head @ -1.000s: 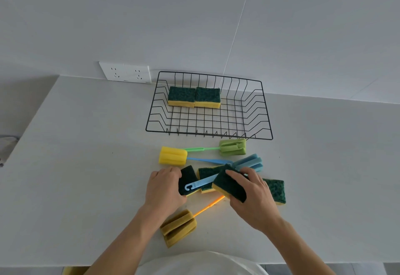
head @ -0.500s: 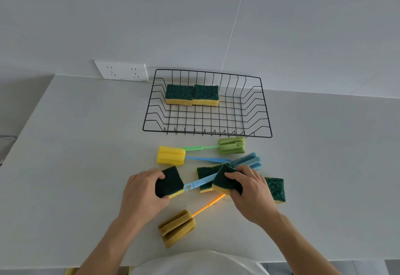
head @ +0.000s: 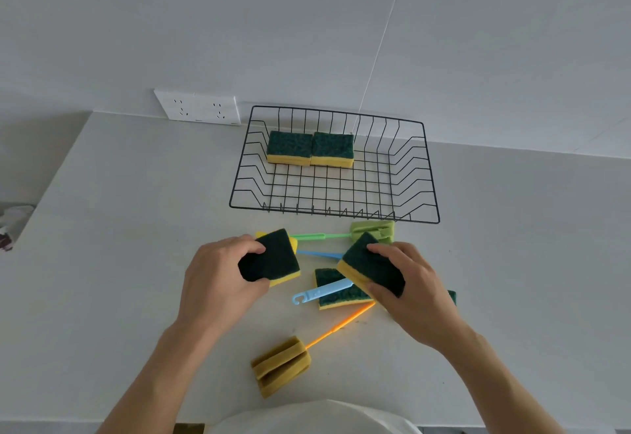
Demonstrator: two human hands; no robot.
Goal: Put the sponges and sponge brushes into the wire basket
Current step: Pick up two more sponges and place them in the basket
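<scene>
Head view: each grip is closed on a sponge, left hand (head: 218, 283) and right hand (head: 415, 292), lifted clear of the desk (head: 119, 263) for carrying to the wire basket (head: 433, 194) at the desk's back edge; brushes remain near the front.

Sponges (head: 289, 147) in the black wire basket (head: 431, 174) were dark green over yellow; beside the basket, brush handles were green (head: 319, 236), blue (head: 321, 293) and orange (head: 341, 326); desk (head: 119, 263) white.
</scene>
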